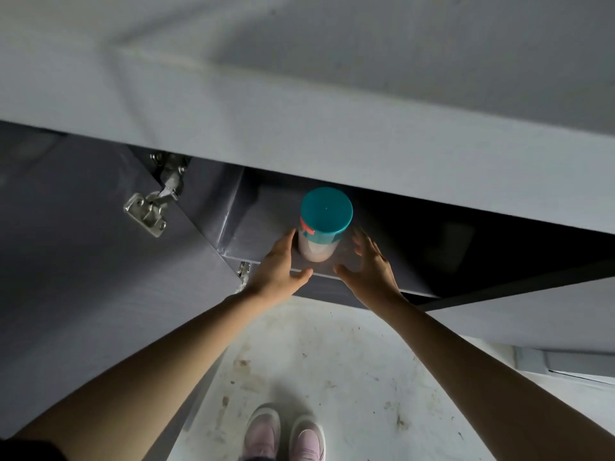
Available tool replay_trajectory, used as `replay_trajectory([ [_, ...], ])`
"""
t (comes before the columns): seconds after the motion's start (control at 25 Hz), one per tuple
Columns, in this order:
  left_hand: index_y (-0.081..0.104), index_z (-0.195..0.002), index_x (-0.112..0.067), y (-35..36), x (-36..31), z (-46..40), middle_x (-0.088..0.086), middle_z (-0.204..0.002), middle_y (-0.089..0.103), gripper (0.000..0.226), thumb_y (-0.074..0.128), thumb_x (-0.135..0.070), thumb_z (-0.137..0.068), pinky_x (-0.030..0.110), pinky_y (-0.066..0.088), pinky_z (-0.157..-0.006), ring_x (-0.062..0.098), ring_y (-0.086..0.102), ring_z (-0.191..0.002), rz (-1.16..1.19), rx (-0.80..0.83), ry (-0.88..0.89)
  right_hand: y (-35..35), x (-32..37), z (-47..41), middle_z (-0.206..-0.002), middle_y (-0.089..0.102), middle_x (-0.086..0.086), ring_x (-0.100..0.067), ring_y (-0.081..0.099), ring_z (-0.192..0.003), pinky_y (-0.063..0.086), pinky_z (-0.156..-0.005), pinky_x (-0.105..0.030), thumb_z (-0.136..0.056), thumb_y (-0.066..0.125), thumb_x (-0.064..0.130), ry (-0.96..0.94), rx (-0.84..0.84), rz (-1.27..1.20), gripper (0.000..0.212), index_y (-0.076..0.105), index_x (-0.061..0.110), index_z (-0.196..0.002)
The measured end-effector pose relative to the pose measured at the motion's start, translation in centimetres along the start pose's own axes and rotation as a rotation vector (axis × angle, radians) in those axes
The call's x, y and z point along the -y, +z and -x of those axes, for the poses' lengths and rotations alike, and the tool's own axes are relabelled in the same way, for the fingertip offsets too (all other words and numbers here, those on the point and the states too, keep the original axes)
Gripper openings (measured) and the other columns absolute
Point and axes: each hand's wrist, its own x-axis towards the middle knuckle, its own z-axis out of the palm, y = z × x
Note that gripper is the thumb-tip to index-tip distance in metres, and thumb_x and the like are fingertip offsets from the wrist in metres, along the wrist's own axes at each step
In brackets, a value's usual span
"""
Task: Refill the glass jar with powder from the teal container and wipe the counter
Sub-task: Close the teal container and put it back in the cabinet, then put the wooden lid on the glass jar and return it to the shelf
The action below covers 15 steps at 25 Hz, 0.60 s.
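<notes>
Looking straight down past the counter edge (366,154), both bare arms reach into the open lower cabinet (253,221). There's the teal container (324,224), upright on the cabinet shelf near its front edge, with a teal lid on top, a small red clasp on its left side, and pale powder showing through the clear lower wall. The left hand (278,266) is up against the container's left side, fingers extended and spread, fingertips at or just touching the wall, thumb pointing across the shelf's front lip; no grasp closed on it. The right hand (369,264) sits just right of the container, fingers open and slightly blurred, a gap visible between them and the container. The cabinet door (83,261) hangs open to the left, its metal hinge (151,207) catching the light. Down below, pink shoes (284,434) stand on a stained pale floor (332,354).
</notes>
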Motion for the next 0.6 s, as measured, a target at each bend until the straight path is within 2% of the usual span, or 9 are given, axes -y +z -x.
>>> replay_trajectory([
  [0.12,0.020,-0.139,-0.012,-1.8,-2.2,3.3,0.008,-0.147,0.030,0.067,0.058,-0.020,-0.085,0.021,0.028,-0.102,0.021,0.034,-0.132,-0.043,0.050,-0.022,-3.1,1.6,3.0,-0.142,0.041,-0.006,-0.022,0.039,-0.128,0.031,-0.099,-0.025,-0.087,0.057,0.020,-0.022,0.058,0.067,0.065,0.022,0.016,-0.141],
  [0.28,0.031,-0.135,-0.018,-4.9,-7.9,9.3,0.004,-0.141,0.042,0.058,0.057,-0.030,-0.085,0.018,0.032,-0.096,0.017,0.041,-0.127,-0.026,0.176,0.008,-9.9,5.0,8.7,-0.143,0.040,0.002,-0.015,0.039,-0.128,0.030,-0.102,-0.024,-0.089,0.051,0.035,-0.112,0.330,0.290,0.063,0.020,0.024,-0.142],
  [0.4,0.041,-0.129,-0.021,-7.5,-13.7,14.4,-0.001,-0.134,0.052,0.046,0.053,-0.036,-0.087,0.021,0.038,-0.099,0.009,0.049,-0.121,-0.157,0.268,0.112,-15.9,8.5,13.1,-0.138,0.046,0.005,-0.011,0.045,-0.121,0.036,-0.101,-0.024,-0.087,0.051,0.044,-0.102,0.460,0.366,0.061,0.023,0.030,-0.140],
  [0.52,0.048,-0.123,-0.023,-10.9,-19.9,18.0,-0.007,-0.124,0.058,0.041,0.051,-0.040,-0.086,0.018,0.041,-0.092,0.005,0.055,-0.111,-0.229,0.224,0.212,-22.1,12.8,17.2,-0.129,0.054,0.004,-0.011,0.051,-0.115,0.039,-0.099,-0.024,-0.087,0.052,0.044,-0.101,0.442,0.332,0.059,0.030,0.026,-0.138],
  [0.6,0.052,-0.117,-0.026,-12.9,-23.3,18.8,-0.009,-0.116,0.063,0.051,0.045,-0.055,-0.076,0.021,0.045,-0.091,0.003,0.059,-0.104,-0.236,0.159,0.250,-25.3,14.8,18.4,-0.125,0.057,0.003,-0.010,0.053,-0.111,0.039,-0.097,-0.021,-0.088,0.053,0.039,-0.132,0.378,0.303,0.052,0.037,0.023,-0.135],
])
